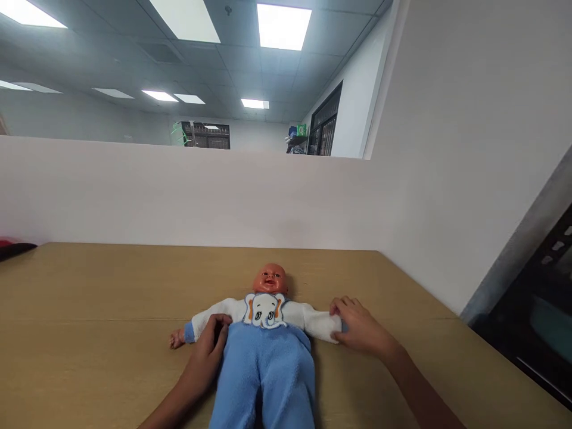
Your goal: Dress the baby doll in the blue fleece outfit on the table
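Left hand [213,341] grips the doll [263,333] by its side; right hand [357,328] clasps its sleeve cuff [333,326].

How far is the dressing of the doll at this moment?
Done: the doll lies face up on the table, wearing blue trousers and a white top with an elephant on the chest. In hand: the left hand rests at the top's side by the waist, and the right hand grips the cuff of the doll's sleeve. Left: no loose clothing is in view.
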A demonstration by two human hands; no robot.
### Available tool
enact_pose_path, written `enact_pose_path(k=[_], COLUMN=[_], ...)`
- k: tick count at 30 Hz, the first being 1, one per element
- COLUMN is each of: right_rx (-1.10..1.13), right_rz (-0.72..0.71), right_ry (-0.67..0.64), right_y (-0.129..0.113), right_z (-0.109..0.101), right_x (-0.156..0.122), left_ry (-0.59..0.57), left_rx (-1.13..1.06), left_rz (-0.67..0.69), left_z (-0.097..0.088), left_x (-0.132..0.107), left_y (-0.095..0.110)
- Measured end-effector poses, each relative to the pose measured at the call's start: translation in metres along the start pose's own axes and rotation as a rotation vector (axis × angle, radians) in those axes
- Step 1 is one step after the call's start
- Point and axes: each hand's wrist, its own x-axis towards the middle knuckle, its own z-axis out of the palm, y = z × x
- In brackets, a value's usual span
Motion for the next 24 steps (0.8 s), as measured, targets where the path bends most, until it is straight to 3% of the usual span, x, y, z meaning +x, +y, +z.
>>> enact_pose_path(k=[3, 5, 7, 9, 11, 13, 15, 17, 21, 22, 24], right_rx=[0.027, 0.062, 0.066, 0.065, 0.056, 0.100, 0.182, 0.383, 0.728, 0.762, 0.830], right_rz=[-0.045, -0.101, -0.167, -0.250, -0.365, -0.468, -0.490, -0.483, -0.435, -0.402, -0.342], right_ry=[-0.138, -0.176, -0.092, 0.063, 0.226, 0.326, 0.388, 0.432, 0.520, 0.502, 0.337], right_y=[0.010, 0.007, -0.009, -0.035, -0.067, -0.095, -0.115, -0.123, -0.124, -0.125, -0.132], right_z=[-0.007, -0.016, -0.029, -0.044, -0.055, -0.059, -0.055, -0.047, -0.016, -0.004, 0.022], right_x=[0.002, 0.001, -0.003, -0.012, -0.024, -0.034, -0.040, -0.040, -0.028, -0.025, -0.023], left_ry=[0.088, 0.109, 0.043, -0.101, -0.236, -0.300, -0.329, -0.299, -0.142, -0.080, 0.006], left_rx=[0.090, 0.167, 0.231, 0.279, 0.306, 0.314, 0.244, 0.089, -0.152, -0.176, -0.254], left_rz=[0.062, 0.145, 0.270, 0.390, 0.484, 0.540, 0.518, 0.456, 0.253, 0.180, 0.078], left_z=[-0.002, -0.003, 0.002, 0.014, 0.035, 0.058, 0.074, 0.077, 0.047, 0.036, 0.017], left_x=[0.002, 0.004, 0.006, 0.009, 0.016, 0.026, 0.039, 0.051, 0.069, 0.073, 0.079], left_y=[0.004, 0.018, 0.042, 0.070, 0.096, 0.112, 0.118, 0.117, 0.109, 0.107, 0.105])
